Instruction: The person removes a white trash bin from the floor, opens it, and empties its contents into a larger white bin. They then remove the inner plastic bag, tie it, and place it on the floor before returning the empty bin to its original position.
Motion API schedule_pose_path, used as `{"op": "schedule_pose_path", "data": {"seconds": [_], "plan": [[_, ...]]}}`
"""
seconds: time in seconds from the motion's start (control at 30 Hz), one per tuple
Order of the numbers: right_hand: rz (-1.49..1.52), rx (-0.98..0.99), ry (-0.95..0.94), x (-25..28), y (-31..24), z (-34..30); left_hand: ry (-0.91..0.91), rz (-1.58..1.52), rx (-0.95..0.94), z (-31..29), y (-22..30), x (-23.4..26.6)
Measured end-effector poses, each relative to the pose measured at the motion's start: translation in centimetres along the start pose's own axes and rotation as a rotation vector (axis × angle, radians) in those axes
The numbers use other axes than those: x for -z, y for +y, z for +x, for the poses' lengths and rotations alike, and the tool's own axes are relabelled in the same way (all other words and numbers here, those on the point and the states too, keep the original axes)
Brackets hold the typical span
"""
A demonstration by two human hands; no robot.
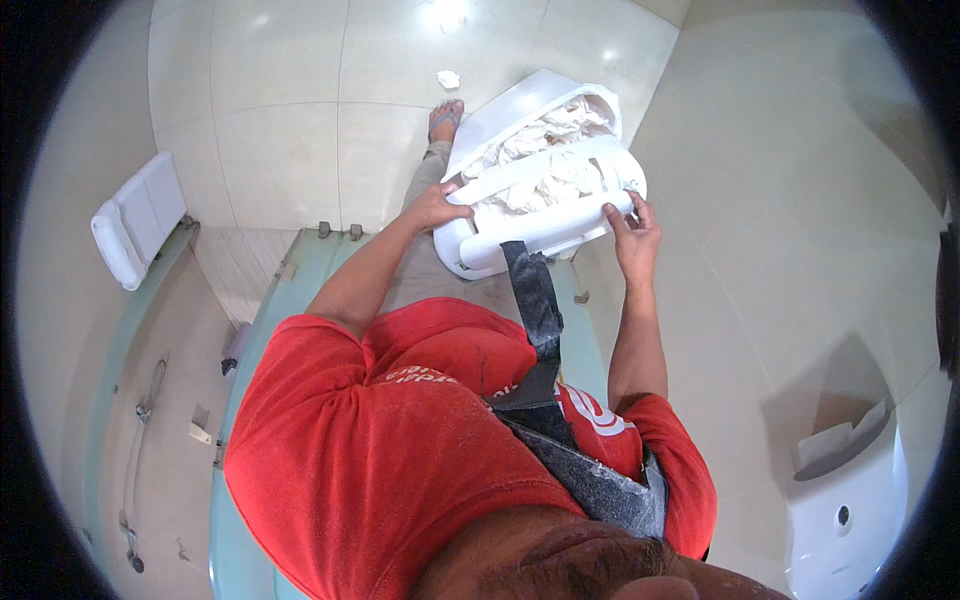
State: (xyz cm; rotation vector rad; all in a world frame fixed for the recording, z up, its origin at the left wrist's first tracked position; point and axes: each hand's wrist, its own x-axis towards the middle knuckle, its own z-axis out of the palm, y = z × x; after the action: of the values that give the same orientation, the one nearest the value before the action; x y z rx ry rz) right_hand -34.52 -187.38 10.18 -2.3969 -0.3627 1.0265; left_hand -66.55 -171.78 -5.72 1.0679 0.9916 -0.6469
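Observation:
A white plastic bin point(540, 230) is in front of me, tilted and filled with crumpled white paper point(545, 185). My left hand point(432, 208) grips its left end, thumb over the rim. At the right end, my right hand point(635, 235) pinches the edge between thumb and fingers. A white panel-like part point(500, 117) stands on the bin's far side, with more crumpled paper between it and a white crossbar. Whether this part is joined to the bin I cannot tell. The bin's underside is hidden.
A crumpled white scrap point(449, 79) lies on the tiled floor beyond a sandalled foot point(445, 121). Greenish glass panels point(285, 290) stand to the left, near a shower hose point(135, 450). White fixtures appear at far left point(140, 220) and lower right point(845, 520).

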Motion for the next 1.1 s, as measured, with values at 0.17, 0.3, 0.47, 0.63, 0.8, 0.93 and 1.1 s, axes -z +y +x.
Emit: {"op": "schedule_pose_path", "data": {"seconds": [0.17,0.3,0.47,0.63,0.8,0.93,1.1], "plan": [[0.069,0.012,-0.008,-0.2,1.2,0.2,0.006,0.042,-0.044,1.6,-2.0,-0.5],[-0.088,0.064,0.034,-0.1,0.2,0.2,-0.081,-0.037,-0.032,1.4,-0.8,-0.2],[-0.134,0.062,0.075,-0.2,-3.2,2.8,-0.133,-0.03,0.019,0.1,2.5,-0.3],[-0.142,0.135,0.129,0.0,-1.7,4.1,0.013,-0.02,-0.031,3.5,0.3,-2.0],[-0.144,0.102,-0.039,0.4,-0.2,4.8,0.035,0.079,-0.102,3.3,-1.3,-2.3],[-0.189,0.089,-0.012,-0.1,-0.9,5.0,0.079,0.185,-0.017,1.9,0.4,-1.8],[-0.235,0.056,0.038,-1.0,-1.9,4.2,-0.006,0.196,-0.1,1.4,0.4,-3.4]]}}
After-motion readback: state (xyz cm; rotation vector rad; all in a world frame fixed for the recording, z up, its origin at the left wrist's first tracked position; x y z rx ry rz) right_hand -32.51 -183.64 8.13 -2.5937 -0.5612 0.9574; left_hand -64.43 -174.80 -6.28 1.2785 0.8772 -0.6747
